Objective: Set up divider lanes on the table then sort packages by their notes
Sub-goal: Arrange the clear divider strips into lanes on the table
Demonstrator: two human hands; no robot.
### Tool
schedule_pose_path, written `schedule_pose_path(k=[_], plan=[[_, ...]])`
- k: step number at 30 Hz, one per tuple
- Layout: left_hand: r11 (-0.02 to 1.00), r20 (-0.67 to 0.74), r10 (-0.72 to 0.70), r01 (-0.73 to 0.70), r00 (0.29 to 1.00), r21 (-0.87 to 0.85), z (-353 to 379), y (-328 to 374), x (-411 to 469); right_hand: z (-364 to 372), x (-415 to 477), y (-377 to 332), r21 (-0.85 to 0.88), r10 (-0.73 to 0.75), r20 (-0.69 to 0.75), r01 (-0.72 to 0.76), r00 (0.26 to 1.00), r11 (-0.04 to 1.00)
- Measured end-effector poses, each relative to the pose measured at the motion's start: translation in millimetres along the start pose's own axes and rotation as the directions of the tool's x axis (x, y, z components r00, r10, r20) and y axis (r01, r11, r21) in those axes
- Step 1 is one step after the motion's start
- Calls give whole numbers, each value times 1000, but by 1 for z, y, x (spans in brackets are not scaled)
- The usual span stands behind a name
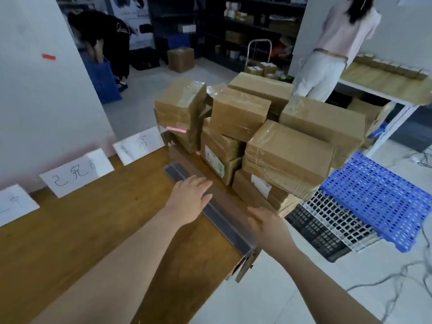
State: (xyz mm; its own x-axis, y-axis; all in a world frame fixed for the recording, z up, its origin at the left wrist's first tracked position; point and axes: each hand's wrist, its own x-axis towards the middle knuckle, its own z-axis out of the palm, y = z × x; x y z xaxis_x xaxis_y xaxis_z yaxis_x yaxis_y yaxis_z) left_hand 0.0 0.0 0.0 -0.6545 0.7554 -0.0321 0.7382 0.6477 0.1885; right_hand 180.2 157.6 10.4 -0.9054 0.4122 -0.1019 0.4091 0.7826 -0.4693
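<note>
Divider [230, 226]: clear panel on a grey base strip, standing along the right edge of the wooden table [105, 230], running away from me.

Left hand [187, 202]: on the divider's left side, fingers straight and loose, tips on the base strip, gripping nothing.

Right hand [266, 225]: against the divider's right side near its near end. I cannot tell whether it grasps the panel or only touches it.

Taped brown packages [287, 150]: piled just right of the divider's far half.

Handwritten paper signs [77, 171]: well left of the divider, leaning on the wall.
</note>
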Motion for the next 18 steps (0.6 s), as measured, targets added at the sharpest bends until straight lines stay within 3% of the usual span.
schedule_pose_path(k=[6, 10, 13, 15, 18], plan=[[996, 156, 67, -76, 986, 55, 24, -13, 33, 16, 8, 9, 111, 59, 35, -62, 998, 992], [992, 185, 103, -116, 977, 59, 30, -23, 35, 24, 10, 15, 123, 112, 72, -120, 991, 985], [986, 147, 136, -149, 980, 81, 33, -28, 30, 24, 8, 11, 132, 94, 61, -101, 994, 986], [984, 74, 156, -161, 985, 74, 33, -33, 27, 25, 5, 11, 225, 111, 2, -109, 994, 968], [988, -45, 154, -154, 987, 5, 31, -38, 28, 25, 0, 6, 231, 123, -13, -117, 992, 966]])
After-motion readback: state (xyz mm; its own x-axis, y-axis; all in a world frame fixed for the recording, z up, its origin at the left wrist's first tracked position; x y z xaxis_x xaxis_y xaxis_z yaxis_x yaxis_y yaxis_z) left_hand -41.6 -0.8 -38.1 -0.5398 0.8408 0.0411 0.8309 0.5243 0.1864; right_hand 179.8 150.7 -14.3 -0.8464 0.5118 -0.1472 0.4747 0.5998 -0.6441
